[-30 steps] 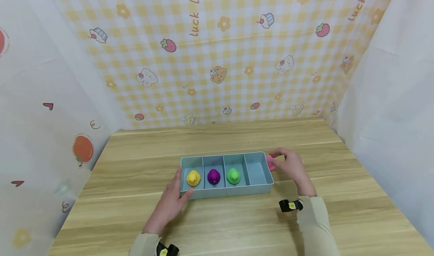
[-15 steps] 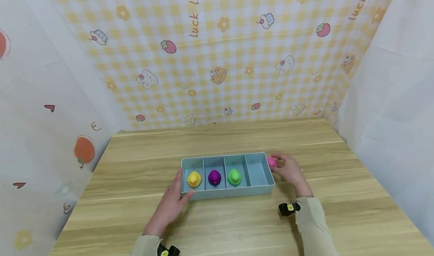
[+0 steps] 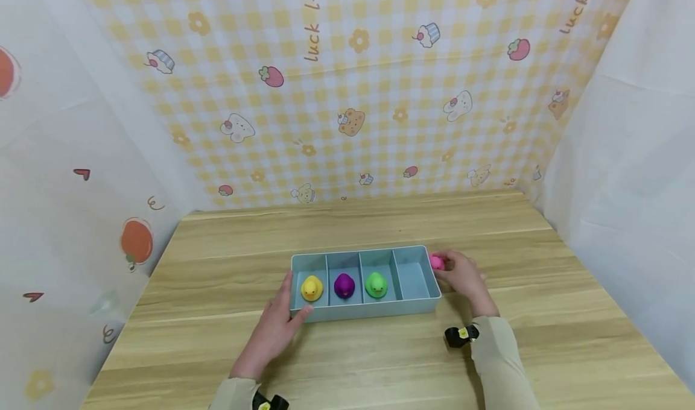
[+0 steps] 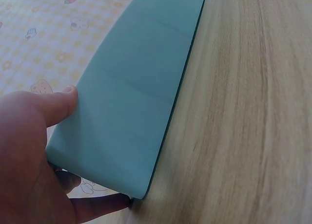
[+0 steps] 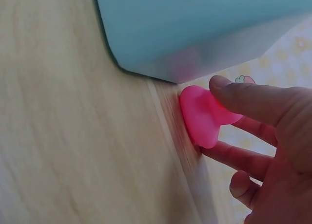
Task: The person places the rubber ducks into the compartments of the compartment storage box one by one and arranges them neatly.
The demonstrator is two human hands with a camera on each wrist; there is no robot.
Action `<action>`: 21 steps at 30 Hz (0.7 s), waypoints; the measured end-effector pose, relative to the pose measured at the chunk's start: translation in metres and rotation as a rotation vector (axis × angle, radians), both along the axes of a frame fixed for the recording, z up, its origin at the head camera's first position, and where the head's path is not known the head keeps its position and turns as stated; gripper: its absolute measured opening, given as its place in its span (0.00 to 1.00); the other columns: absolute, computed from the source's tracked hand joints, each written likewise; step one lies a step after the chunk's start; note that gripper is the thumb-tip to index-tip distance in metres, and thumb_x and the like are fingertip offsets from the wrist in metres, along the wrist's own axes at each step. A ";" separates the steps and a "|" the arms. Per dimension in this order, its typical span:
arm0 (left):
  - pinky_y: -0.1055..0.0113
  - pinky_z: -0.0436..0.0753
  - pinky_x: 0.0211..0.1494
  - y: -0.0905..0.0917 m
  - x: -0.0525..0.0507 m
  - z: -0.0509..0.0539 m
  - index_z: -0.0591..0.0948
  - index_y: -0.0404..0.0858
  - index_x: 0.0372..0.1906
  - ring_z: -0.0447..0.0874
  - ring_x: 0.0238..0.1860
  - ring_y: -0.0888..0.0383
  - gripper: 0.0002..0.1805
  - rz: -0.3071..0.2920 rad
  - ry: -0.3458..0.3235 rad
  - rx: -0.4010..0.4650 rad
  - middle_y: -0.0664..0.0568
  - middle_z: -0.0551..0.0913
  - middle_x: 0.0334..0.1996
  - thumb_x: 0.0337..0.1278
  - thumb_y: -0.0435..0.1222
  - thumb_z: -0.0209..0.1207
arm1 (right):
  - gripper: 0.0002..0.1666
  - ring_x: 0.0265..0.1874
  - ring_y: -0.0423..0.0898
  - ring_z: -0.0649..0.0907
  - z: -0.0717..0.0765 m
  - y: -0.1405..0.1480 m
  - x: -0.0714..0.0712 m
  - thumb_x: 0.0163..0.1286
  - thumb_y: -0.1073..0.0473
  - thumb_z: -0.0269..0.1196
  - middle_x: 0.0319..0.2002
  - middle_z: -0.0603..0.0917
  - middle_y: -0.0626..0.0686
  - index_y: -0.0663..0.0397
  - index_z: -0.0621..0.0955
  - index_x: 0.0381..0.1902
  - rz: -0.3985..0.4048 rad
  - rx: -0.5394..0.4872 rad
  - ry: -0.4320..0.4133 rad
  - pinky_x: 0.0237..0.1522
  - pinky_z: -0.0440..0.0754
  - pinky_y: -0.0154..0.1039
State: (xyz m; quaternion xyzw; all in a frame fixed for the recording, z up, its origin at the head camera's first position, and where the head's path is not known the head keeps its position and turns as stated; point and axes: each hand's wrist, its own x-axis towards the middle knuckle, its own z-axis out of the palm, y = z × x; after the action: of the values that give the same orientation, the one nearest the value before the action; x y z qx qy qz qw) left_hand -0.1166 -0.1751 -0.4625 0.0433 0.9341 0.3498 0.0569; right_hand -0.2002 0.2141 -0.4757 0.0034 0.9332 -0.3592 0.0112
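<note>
A pale blue divided box (image 3: 374,309) lies on the wooden table. From left to right its compartments hold a yellow rubber duck (image 3: 312,288), a purple rubber duck (image 3: 344,286) and a green rubber duck (image 3: 376,284); the rightmost has none. My left hand (image 3: 277,325) holds the box's left front corner, thumb at the front rim and fingers along the left end. Just outside the right end, my right hand (image 3: 464,278) pinches a pink rubber duck (image 5: 202,114) between thumb and fingers. In the right wrist view, this duck is low at the tabletop, close beside the box wall.
The wooden tabletop (image 3: 358,362) extends around the box on all sides. A yellow checked cloth (image 3: 347,96) hangs behind the table, with white cloth (image 3: 630,217) along the right side and more on the left. Each wrist wears a black strap (image 3: 461,336) with a small camera.
My right hand has come slightly lower and nearer to me around the pink duck, which shows at a different angle. My left hand and the box keep their places.
</note>
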 end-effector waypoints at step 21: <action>0.38 0.48 0.72 -0.002 -0.001 -0.004 0.38 0.40 0.76 0.51 0.73 0.38 0.46 -0.002 -0.005 0.000 0.40 0.47 0.75 0.67 0.50 0.52 | 0.28 0.61 0.66 0.72 0.033 0.008 0.010 0.62 0.48 0.66 0.58 0.79 0.63 0.54 0.77 0.58 -0.027 -0.027 0.039 0.52 0.59 0.69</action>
State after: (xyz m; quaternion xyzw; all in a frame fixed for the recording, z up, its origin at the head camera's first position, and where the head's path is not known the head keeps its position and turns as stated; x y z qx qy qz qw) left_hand -0.1180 -0.1768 -0.4663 0.0434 0.9339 0.3500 0.0594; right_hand -0.1904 0.2220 -0.4430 0.0088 0.9281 -0.3721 -0.0117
